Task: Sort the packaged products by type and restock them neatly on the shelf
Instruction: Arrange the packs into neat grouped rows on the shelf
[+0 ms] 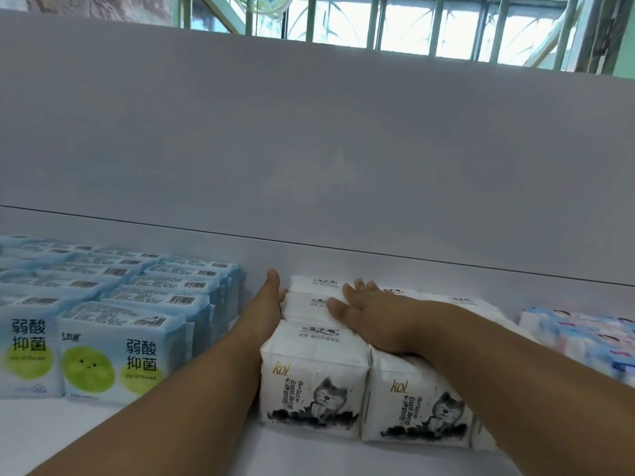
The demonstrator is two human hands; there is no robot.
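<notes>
White packs printed with a grey cat (311, 379) stand in rows on the white shelf (343, 455), in the middle. My left hand (266, 304) lies flat with straight fingers against the left side of the left row. My right hand (364, 310) rests palm down, fingers spread, on top of the white packs, reaching across both rows. A second front white pack (417, 410) stands to the right of the first. Light blue packs with a green circle (123, 355) fill the left of the shelf in several rows.
Pink and blue packs (584, 334) lie at the right edge of the shelf. The shelf's grey back panel (309, 149) rises behind everything. Above it, a barred window (412, 22) shows. A narrow gap separates the blue packs from the white ones, filled by my left forearm.
</notes>
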